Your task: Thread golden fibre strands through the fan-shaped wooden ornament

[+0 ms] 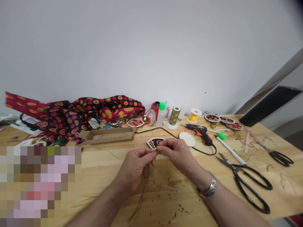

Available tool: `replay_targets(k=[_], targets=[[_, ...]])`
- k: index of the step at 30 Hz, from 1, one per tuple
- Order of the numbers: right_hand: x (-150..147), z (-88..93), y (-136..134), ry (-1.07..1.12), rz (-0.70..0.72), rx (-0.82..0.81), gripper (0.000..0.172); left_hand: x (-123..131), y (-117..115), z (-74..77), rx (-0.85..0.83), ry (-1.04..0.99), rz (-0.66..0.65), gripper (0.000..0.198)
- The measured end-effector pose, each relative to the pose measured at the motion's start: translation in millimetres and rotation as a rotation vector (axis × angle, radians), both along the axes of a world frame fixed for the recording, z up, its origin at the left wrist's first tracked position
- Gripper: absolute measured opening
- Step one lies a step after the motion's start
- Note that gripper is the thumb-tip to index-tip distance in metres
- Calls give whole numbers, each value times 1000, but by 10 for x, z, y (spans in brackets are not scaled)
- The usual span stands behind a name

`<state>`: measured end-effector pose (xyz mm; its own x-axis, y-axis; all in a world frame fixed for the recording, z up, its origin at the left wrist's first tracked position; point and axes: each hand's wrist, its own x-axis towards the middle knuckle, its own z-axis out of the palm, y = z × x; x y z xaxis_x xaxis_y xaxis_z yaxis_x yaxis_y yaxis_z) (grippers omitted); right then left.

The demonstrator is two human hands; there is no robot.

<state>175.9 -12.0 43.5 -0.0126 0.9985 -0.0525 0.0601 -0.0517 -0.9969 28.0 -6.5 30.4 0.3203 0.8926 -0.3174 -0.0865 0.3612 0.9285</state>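
My left hand (139, 162) is closed in a pinch on thin olive thread (142, 198), whose loose strands hang below it over the table. Fingertip to fingertip with it, my right hand (176, 154) also pinches, apparently on the same thread; the exact spot is hidden by the fingers. Just behind the fingertips is a small ornament (151, 144) with a pale cut-out lattice border and dark patterned fabric, partly covered by my right hand. Whether the thread is joined to this ornament cannot be made out.
On the wooden table lie large scissors (236, 170), smaller scissors (280, 157), a glue gun (199, 130) with its cable and a pale disc (187, 139). Olive thread cone (174, 116), yellow spool (193, 116), bottles (161, 115), cardboard tray (106, 135) and patterned fabric (94, 108) stand behind.
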Motion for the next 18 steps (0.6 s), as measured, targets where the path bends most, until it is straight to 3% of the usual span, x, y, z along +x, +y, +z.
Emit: replay_targets(k=[10, 18], targets=[[-18, 52, -13, 25, 17, -23, 11, 20, -7, 14, -66, -19, 14, 19], [-7, -49, -12, -123, 20, 97, 6, 12, -5, -7, -68, -29, 7, 19]])
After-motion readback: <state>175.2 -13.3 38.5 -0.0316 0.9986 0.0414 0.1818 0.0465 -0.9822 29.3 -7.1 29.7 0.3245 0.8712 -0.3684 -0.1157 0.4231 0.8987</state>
